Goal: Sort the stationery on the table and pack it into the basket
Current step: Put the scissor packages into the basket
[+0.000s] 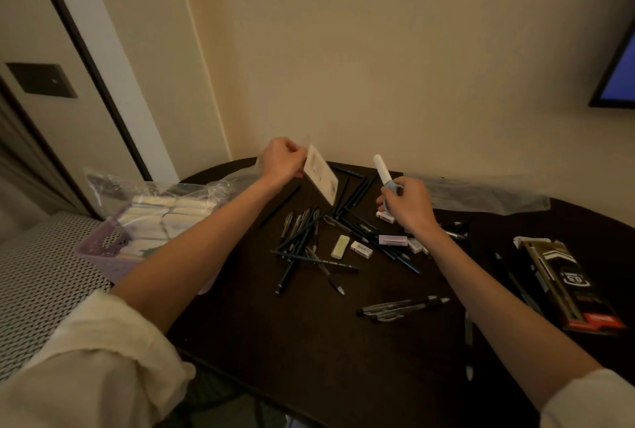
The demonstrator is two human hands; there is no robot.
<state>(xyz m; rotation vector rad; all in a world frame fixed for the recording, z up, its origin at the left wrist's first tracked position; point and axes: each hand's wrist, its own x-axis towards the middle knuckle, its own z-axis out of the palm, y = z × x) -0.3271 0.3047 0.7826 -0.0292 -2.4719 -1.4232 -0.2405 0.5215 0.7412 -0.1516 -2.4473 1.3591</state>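
Left hand (282,160) was raised at 12 o'clock over the table (309,341), fingers curled, pinching the top edge of a card (322,173) in a clear sleeve; the card hung tilted, its lower corner above the pens (302,242). Right hand (409,202) at 1 o'clock, fingers curled round the blue handle of small scissors (385,171), white capped blade pointing up. Pens and pencils lay in a loose heap at table centre, crossing each other. Erasers (361,249) lay among them, one pale green, others white, one by the right hand. Three clear pens (402,307) lay together at 4 o'clock. Dark box (567,287) at 3 o'clock near the edge. Clear bag (488,192) flat at 2 o'clock. Basket (103,249), lilac, at 9 o'clock off the table's left edge, held pale packets under loose plastic.
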